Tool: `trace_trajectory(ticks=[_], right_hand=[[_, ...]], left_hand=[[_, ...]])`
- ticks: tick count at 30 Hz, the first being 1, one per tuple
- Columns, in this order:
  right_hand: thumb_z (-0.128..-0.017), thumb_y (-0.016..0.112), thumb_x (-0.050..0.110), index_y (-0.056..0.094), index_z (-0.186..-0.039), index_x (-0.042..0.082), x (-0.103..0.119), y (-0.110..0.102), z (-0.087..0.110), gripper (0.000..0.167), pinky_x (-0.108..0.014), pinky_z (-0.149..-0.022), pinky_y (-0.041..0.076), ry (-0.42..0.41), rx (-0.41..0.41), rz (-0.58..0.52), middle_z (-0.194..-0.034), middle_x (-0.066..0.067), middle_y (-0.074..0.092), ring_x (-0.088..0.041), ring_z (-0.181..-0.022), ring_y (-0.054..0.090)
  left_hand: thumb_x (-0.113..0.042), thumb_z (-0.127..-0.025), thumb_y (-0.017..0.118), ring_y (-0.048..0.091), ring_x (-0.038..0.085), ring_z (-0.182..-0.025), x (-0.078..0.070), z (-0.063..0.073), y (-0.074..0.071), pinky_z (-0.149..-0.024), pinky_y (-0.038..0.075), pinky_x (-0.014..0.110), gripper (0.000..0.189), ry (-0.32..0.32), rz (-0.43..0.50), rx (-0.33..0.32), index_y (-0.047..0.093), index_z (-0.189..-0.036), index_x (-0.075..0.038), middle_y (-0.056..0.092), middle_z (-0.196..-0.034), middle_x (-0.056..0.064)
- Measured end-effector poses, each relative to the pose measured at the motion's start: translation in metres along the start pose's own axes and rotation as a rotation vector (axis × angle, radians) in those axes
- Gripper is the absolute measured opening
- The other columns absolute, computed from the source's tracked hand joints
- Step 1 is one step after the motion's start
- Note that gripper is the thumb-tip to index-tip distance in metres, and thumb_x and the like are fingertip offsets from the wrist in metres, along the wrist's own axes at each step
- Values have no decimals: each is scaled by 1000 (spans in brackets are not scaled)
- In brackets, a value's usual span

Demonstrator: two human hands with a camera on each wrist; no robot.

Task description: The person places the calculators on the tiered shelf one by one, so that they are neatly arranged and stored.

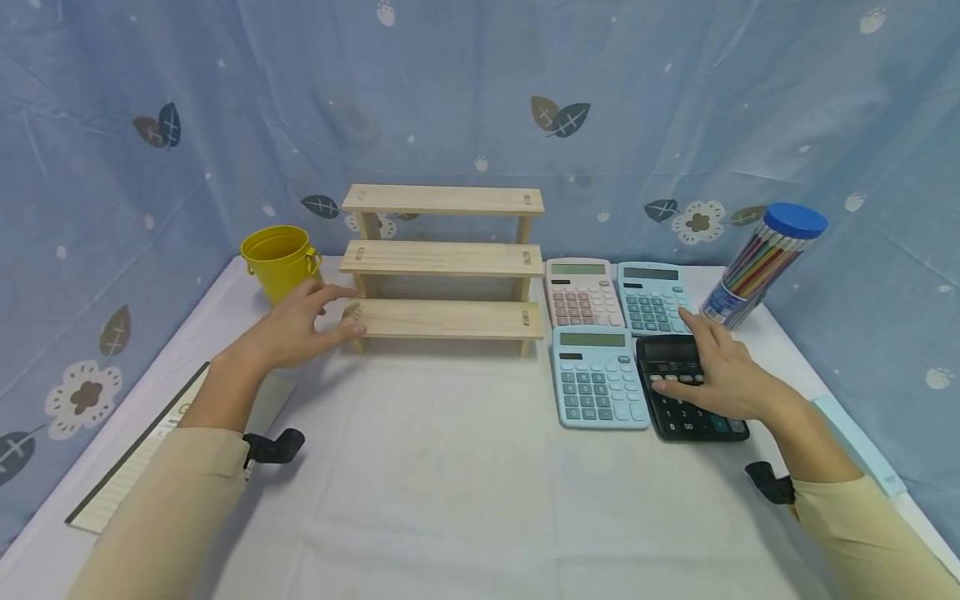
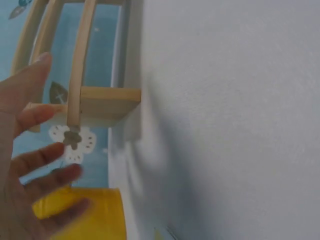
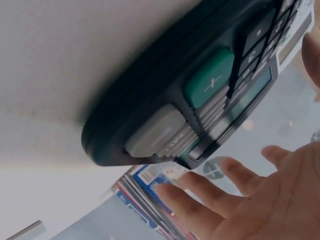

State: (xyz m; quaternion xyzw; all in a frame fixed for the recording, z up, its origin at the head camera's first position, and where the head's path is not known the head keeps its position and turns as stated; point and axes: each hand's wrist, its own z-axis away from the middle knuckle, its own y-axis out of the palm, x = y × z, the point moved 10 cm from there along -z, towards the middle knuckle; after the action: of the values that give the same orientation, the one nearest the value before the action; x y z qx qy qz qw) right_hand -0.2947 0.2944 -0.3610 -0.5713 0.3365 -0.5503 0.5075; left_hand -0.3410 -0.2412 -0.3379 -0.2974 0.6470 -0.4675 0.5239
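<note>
Wooden shelf (image 1: 442, 259) first: it stands at the back of the table (image 1: 450, 500), and its long boards run from side to side. It lies ahead and to the right of your left hand (image 1: 302, 325), so that is the near hand. The left end of the lowest board (image 1: 444, 319) is right by your left thumb. The yellow bucket (image 1: 275, 258) stands just past that hand.

Over on the right, the black calculator (image 1: 686, 417) lies on the table under your right hand (image 1: 723, 371), which is the nearer one here. Its long side runs away from you, with the near end turned a little to the right. The front blue calculator (image 1: 602, 379) is just beside it, on its left.

Your left hand reaches forward and in toward the shelf. Its fingers are loose and apart, and none wrap round anything. You cannot tell from here if the thumb touches the wood.

Your right hand reaches forward and left over the black calculator. Its fingers are spread and only a bit bent, with nothing held. You cannot tell if any fingertip touches the keys.
</note>
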Motion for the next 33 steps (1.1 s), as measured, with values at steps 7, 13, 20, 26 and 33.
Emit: trace_trajectory(ticks=[7, 13, 20, 26, 33], right_hand=[[-87, 74, 60, -9, -162, 4, -3, 11, 1, 126, -83, -101, 28, -4, 64, -22, -158, -43, 0, -74, -133, 22], [-85, 78, 57, -16, -160, 0, -1, 17, 4, 133, -81, -100, 31, -29, 74, -43, -159, -40, -17, -75, -132, 23], [-85, 78, 52, -22, -157, -3, -4, 21, 8, 135, -84, -101, 25, -30, 113, -73, -159, -39, -20, -74, -136, 13], [-81, 79, 58, -18, -158, -4, -8, 24, 10, 138, -82, -97, 32, -14, 118, -35, -159, -41, -16, -76, -129, 25], [-76, 83, 56, -27, -157, 4, -12, 20, 9, 146, -77, -89, 42, 25, 95, -32, -156, -44, -11, -72, -114, 41]], left_hand=[[-66, -95, 60, 57, 45, -123, 10, -3, 12, -101, 44, 66, 80, -25, 8, 91, 37, -158, -23, 40, -148, 27], [-65, -96, 60, 57, 45, -124, 14, -6, 18, -102, 45, 65, 79, -31, 56, 111, 37, -158, -21, 41, -149, 28], [-64, -99, 54, 57, 47, -126, 13, -9, 20, -105, 43, 66, 76, -43, 109, 129, 34, -159, -20, 41, -153, 27], [-60, -102, 53, 52, 48, -132, 13, -9, 19, -107, 41, 67, 71, -54, 164, 147, 33, -158, -21, 42, -153, 26], [-59, -101, 55, 55, 46, -128, 20, -8, 23, -98, 50, 59, 71, -83, 221, 170, 31, -158, -25, 45, -149, 27]])
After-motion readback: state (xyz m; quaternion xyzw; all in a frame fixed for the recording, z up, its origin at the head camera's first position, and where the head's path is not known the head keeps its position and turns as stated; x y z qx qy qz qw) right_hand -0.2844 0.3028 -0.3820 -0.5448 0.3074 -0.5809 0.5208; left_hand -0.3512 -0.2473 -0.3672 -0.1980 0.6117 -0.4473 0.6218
